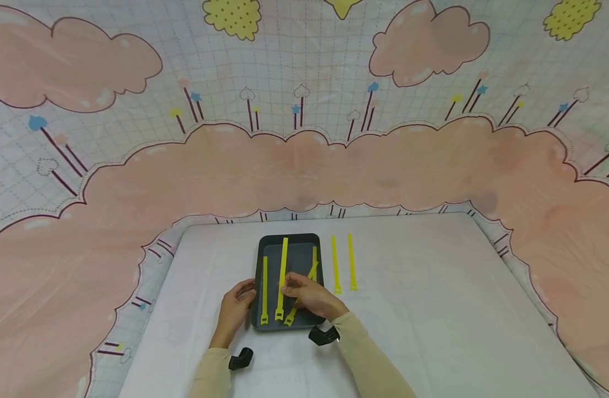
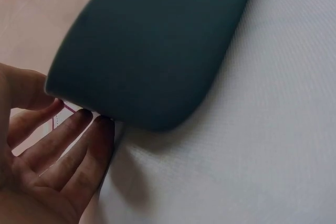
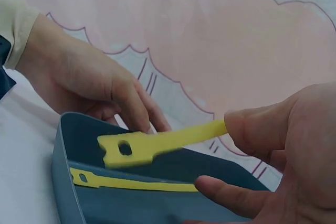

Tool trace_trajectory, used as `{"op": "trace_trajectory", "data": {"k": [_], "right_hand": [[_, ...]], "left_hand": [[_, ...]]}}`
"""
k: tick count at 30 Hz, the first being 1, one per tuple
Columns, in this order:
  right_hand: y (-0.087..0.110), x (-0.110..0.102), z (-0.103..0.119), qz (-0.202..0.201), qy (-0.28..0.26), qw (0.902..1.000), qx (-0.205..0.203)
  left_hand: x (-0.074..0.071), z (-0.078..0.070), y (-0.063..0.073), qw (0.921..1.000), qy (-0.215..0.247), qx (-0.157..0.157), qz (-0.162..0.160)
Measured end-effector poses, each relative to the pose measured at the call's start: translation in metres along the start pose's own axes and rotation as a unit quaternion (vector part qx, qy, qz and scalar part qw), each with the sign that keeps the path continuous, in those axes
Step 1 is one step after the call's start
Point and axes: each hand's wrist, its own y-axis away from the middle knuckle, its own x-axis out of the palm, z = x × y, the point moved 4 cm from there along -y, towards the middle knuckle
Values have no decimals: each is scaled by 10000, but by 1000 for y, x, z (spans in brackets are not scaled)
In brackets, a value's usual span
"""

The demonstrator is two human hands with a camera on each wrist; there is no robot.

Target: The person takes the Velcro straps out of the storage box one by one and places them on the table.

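A yellow hook-and-loop cable tie [image 1: 283,262] is pinched between the thumb and fingers of my right hand [image 1: 314,297], above the dark grey tray [image 1: 298,251]. In the right wrist view its slotted head [image 3: 142,149] points away from the hand. My left hand [image 1: 233,312] holds the tray's left side, thumb by the rim and fingertips along the lower outer edge in the left wrist view. Inside the tray, one cable tie [image 1: 264,287] lies along the left. Two more overlap at the right, one with its head at the front [image 1: 290,318], partly hidden by my right hand.
Right of the tray, two yellow cable ties [image 1: 336,265] [image 1: 352,262] lie side by side on the white table [image 1: 433,309]. A patterned cloth [image 1: 304,171] with clouds hangs behind the table. Black wrist cameras [image 1: 241,359] sit on both wrists.
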Motion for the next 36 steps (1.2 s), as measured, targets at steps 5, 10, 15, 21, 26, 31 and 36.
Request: {"op": "trace_trajectory", "data": {"k": [5,10,15,21,26,31,36], "right_hand": [[0,-1,1,-241,572,9980,-108],[2,-1,4,-287,813,9961,-188],[9,-4,10,-294,675,9968,-318],[20,-11,19,-271,552,9969,-496],[28,-20,22,-404,400,9967,-576],[33,-31,23,-659,274,9955,-621],[37,-43,24,-887,100,9930,-772]], "left_hand": [[0,0,1,10000,-49,-20,-16],[0,1,1,10000,-72,-5,-30],[0,1,2,10000,-8,35,10],[0,1,1,10000,32,63,36],[-1,1,2,9999,42,121,21],[-1,1,1,9999,107,122,37],[-1,0,2,9998,133,130,55]]}}
